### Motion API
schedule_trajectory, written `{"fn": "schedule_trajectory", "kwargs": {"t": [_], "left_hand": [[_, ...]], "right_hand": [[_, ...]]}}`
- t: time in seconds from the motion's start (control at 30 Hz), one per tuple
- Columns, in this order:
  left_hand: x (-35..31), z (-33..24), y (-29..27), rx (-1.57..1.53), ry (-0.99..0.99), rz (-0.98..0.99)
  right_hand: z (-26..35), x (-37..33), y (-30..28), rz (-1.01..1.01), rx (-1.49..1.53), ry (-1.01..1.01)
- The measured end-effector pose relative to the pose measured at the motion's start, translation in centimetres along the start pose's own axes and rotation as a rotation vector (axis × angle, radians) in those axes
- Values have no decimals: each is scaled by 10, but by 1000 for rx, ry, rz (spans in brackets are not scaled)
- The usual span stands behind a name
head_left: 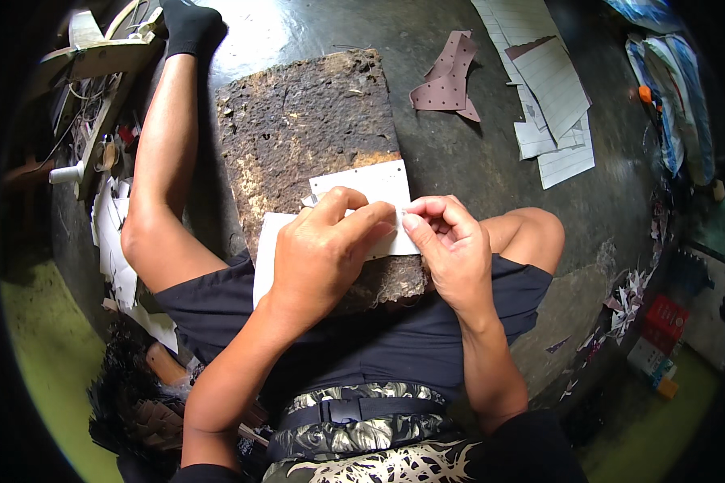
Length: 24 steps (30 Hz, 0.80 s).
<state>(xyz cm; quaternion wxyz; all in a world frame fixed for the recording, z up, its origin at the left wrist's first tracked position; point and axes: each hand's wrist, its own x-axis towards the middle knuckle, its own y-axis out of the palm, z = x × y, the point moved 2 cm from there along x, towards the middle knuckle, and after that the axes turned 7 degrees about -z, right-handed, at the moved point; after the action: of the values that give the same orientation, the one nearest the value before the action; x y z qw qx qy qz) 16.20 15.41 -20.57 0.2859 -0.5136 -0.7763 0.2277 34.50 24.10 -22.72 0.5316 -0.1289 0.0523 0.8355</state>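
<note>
At the left, a second white piece point(270, 262) shows beside my left hand point(318, 245), partly under it; I cannot tell whether it joins the main sheet. That hand is curled, thumb and forefinger bent toward the right; what they grip, if anything, is hidden. A small metallic thing point(310, 200) shows just beyond its knuckles.

In the middle, the white sheet point(362, 179) lies on the near part of a pitted, dark board point(306, 113), small dark dots along its upper edge. I judge it light, thin and fairly stiff, like card: easy to lift, perhaps a little slippery, likely to crease if pinched hard. Its rim looks the best hold, with the rough board backing it.

My right hand point(455, 253) has thumb and forefinger brought together at the sheet's right edge; whether they pinch the edge or something tiny, I cannot tell.
</note>
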Motion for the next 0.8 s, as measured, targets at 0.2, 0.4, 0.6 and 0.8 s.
{"fn": "schedule_trajectory", "kwargs": {"t": [0.2, 0.4, 0.6, 0.8], "left_hand": [[3, -8, 5, 39, 40, 17], [8, -2, 7, -75, 10, 20], [4, -3, 9, -47, 45, -3], [3, -3, 9, 20, 158, 16]], "right_hand": [[-2, -2, 1, -32, 114, 78], [-1, 2, -6, -15, 188, 194], [-3, 5, -3, -12, 295, 230], [-3, 9, -8, 8, 297, 289]]}}
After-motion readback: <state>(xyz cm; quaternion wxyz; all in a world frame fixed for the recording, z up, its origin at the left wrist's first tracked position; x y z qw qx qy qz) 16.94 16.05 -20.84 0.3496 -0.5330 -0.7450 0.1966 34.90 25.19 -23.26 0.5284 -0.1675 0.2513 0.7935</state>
